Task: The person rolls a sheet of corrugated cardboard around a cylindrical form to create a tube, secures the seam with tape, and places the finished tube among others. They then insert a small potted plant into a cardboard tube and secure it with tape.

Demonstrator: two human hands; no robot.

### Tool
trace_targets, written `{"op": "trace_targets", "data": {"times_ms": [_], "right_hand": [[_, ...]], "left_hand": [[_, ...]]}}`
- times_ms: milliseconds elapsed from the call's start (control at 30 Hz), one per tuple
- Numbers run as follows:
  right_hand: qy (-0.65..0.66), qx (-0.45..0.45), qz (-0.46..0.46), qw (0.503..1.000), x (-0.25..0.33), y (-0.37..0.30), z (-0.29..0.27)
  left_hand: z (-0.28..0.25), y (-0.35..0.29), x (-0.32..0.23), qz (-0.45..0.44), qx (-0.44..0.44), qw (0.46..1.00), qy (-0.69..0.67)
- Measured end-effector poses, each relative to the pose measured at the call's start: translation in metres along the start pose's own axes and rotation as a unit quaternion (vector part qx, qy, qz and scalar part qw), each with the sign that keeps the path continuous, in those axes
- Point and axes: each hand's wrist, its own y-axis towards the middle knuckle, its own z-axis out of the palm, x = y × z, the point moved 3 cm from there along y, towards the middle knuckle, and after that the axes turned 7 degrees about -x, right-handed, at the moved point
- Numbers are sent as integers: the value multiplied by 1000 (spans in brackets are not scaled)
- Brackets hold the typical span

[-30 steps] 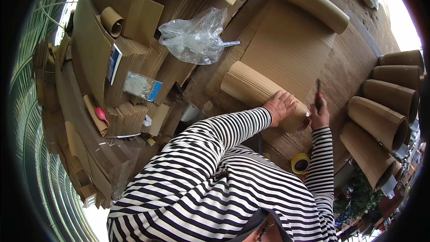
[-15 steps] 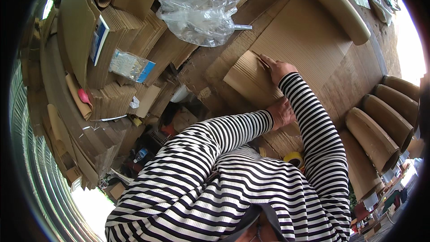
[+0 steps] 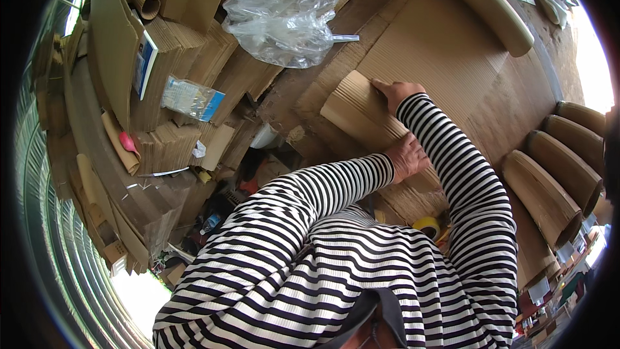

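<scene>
A brown corrugated cardboard sheet (image 3: 439,45) lies across the work table. Its near end is curled over into a loose roll (image 3: 354,103) with a ridged surface. My right hand (image 3: 397,95) rests on the far side of this roll, index finger stretched out along the cardboard and the other fingers partly hidden. Closer to my body, my left hand (image 3: 408,158) lies on the roll's near right part, its fingers apart and pointing right. The right forearm crosses just beside the left fingertips.
A thick cardboard roll (image 3: 484,10) lies at the sheet's far end. Several curved cardboard pieces (image 3: 542,197) line the right side. Crumpled clear plastic (image 3: 284,22) sits on stacked cardboard (image 3: 171,58) at the left. A yellow tape roll (image 3: 426,225) is close to my body.
The curled end has become a rounder roll. My right hand has moved slightly and its index finger now stretches over the cardboard. My left hand has shifted a little away from my body.
</scene>
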Motion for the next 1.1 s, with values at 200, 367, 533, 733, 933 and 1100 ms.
{"op": "trace_targets", "data": {"times_ms": [200,367,533,733,933,1100], "right_hand": [[7,42,34,998,-60,-57,41],[-33,38,49,998,-110,-118,83],[-35,100,121,987,-153,-192,116],[-72,5,160,984,-186,-235,191],[490,-146,341,789,-198,-138,194],[426,-265,492,712,-192,-71,197]], "left_hand": [[17,13,5,9,-63,997,33],[2,-2,1,8,-98,988,116],[-8,-9,2,14,-134,986,98],[-2,-10,1,26,-153,984,90],[-6,-9,0,17,-123,987,101],[-7,-10,1,10,-118,988,96]]}}
